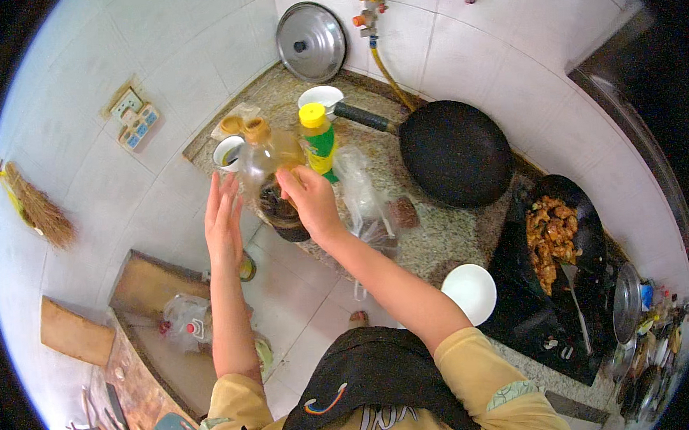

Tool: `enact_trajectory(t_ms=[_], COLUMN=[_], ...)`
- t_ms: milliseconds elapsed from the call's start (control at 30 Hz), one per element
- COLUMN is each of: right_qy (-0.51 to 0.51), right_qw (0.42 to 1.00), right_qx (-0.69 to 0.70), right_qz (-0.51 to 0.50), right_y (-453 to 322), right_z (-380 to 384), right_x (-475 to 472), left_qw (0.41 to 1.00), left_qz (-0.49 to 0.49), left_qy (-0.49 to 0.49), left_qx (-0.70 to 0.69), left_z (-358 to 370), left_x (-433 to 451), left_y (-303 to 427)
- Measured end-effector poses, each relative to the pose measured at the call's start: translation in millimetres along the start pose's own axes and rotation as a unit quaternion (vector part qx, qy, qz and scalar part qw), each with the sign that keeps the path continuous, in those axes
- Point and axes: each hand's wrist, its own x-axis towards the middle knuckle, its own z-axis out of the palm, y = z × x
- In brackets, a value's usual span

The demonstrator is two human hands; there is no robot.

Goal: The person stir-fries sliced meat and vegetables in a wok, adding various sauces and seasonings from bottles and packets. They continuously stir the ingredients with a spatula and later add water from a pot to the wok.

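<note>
My right hand [311,202] is closed around the handle of a clear plastic jug [271,160], lifted near the counter's edge. Dark liquid fills its lower part, and its brown top faces away from me. To the left of the jug, my left hand [223,215] is raised with its fingers extended and nothing in it. Just beyond those fingers sits a white cup [229,152] holding some dark liquid and perhaps a spoon. A yellow-capped bottle with a green label [319,140] stands right of the jug, with a white bowl [321,99] behind it.
Crumpled clear plastic bags [361,196] lie on the granite counter [439,233]. A black frying pan [455,153] sits at the back, its handle toward the bottles. At right, a wok [590,225] holds browned food [553,233] and a spatula [577,308]. A white bowl [469,293] is nearer.
</note>
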Motion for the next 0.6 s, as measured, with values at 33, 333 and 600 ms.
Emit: enact_trajectory(t_ms=[33,333,600], right_qy=[-0.012,-0.079,-0.179], right_qw=[1.0,0.996,0.975], right_qx=[0.013,-0.029,-0.111], right_qz=[0.022,0.038,0.076], right_y=[20.1,88.9,82.7], right_z=[-0.4,-24.2,-49.7], right_x=[3.9,34.0,73.7], left_qw=[1.0,0.999,0.871], left_qz=[0.01,0.023,0.247], left_qy=[-0.022,-0.024,-0.058], left_qx=[0.014,-0.014,0.421], left_z=[-1.4,16.7,39.9], left_x=[12.6,61.4,84.3], left_y=[3.9,-14.9,-13.3])
